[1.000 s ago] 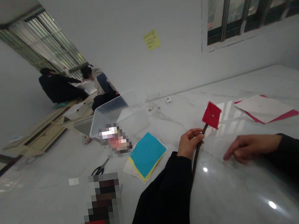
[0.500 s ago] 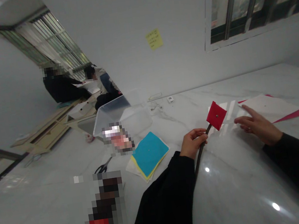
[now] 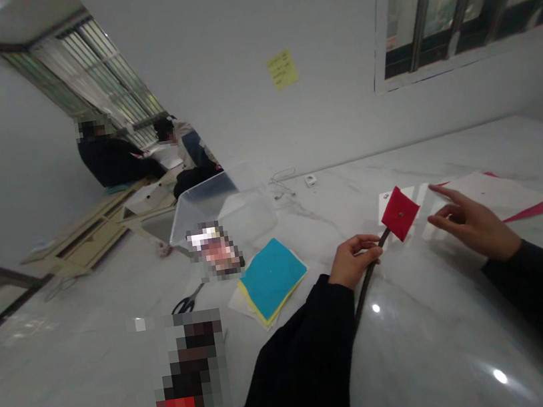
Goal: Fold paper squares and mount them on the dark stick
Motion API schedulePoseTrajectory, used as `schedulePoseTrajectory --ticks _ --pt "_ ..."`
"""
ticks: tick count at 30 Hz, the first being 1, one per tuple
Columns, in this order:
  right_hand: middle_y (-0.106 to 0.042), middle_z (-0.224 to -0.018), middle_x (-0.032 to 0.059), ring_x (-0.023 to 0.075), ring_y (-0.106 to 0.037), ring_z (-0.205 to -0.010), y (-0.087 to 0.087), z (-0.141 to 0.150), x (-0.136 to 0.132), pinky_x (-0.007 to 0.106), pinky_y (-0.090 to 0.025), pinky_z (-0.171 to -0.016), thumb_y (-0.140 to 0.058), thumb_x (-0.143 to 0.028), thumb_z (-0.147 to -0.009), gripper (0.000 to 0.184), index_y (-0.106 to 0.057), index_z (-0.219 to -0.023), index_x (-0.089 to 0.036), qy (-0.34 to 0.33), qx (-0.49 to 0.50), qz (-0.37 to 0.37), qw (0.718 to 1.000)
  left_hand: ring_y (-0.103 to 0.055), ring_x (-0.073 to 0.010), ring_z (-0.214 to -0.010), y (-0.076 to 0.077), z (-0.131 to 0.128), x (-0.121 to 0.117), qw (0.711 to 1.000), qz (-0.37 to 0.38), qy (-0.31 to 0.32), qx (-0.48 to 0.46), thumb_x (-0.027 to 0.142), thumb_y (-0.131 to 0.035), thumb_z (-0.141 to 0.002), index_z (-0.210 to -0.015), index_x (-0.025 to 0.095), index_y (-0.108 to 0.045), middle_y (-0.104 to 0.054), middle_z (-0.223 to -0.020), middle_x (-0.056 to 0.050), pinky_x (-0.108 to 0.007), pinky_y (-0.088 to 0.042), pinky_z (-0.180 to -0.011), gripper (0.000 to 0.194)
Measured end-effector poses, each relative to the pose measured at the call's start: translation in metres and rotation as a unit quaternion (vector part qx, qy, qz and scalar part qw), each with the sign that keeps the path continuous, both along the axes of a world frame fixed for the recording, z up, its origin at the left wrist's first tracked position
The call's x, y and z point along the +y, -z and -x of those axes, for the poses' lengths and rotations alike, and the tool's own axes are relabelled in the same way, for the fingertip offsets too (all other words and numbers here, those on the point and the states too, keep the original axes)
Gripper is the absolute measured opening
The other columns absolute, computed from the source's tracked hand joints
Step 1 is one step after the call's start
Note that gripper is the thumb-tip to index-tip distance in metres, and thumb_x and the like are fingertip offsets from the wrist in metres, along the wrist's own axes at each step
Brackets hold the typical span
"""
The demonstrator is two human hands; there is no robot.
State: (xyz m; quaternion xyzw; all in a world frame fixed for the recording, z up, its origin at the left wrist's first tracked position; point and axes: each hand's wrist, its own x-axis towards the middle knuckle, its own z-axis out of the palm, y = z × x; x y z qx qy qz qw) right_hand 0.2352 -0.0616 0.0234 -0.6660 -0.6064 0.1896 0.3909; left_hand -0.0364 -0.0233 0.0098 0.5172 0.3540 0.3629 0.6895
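Head view: left hand [image 3: 355,262] grips dark rod [image 3: 366,291].

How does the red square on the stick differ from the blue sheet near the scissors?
The red square sits at the tip of a dark stick gripped in the left hand, while the blue sheet lies on a yellow sheet on the marble table. The red square is clearly smaller than the blue sheet. Both are flat, four-cornered, brightly coloured pieces.
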Motion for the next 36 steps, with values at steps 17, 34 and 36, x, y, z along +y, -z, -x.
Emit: schedulePoseTrajectory --ticks 17,34,36 --pt "-0.069 -0.077 0.0053 0.0217 -0.063 -0.072 0.006 0.008 -0.003 0.033 -0.049 -0.066 -0.057 -0.060 -0.084 0.052 -0.070 -0.111 -0.018 -0.228 0.060 0.172 0.957 -0.059 -0.0108 -0.061 -0.006 0.001 -0.002 1.000 -0.002 0.002 0.008 0.029 -0.080 -0.065 -0.096 0.014 -0.070 -0.065 -0.075 -0.002 -0.028 -0.045 -0.068 0.035" --pt "-0.054 -0.064 -0.0021 0.0135 -0.045 -0.054 0.003 0.006 -0.002 0.025 -0.036 -0.048 -0.062 -0.066 -0.077 0.069 -0.058 -0.129 -0.022 -0.073 0.140 0.114 0.981 -0.059 -0.0113 -0.061 -0.003 0.001 0.000 1.000 0.007 -0.002 0.004 0.030 -0.080 -0.064 -0.096 0.014 -0.070 -0.065 -0.076 -0.003 -0.028 -0.044 -0.067 0.037" --pt "-0.052 -0.059 -0.0016 0.0125 -0.043 -0.052 0.002 0.011 -0.004 0.026 -0.034 -0.049 -0.057 -0.069 -0.078 0.055 -0.073 -0.096 -0.020 -0.167 0.086 0.182 0.965 -0.058 -0.0112 -0.060 -0.003 0.000 0.000 1.000 0.011 -0.004 -0.001 0.031 -0.081 -0.063 -0.096 0.014 -0.070 -0.065 -0.076 -0.003 -0.028 -0.045 -0.067 0.038"
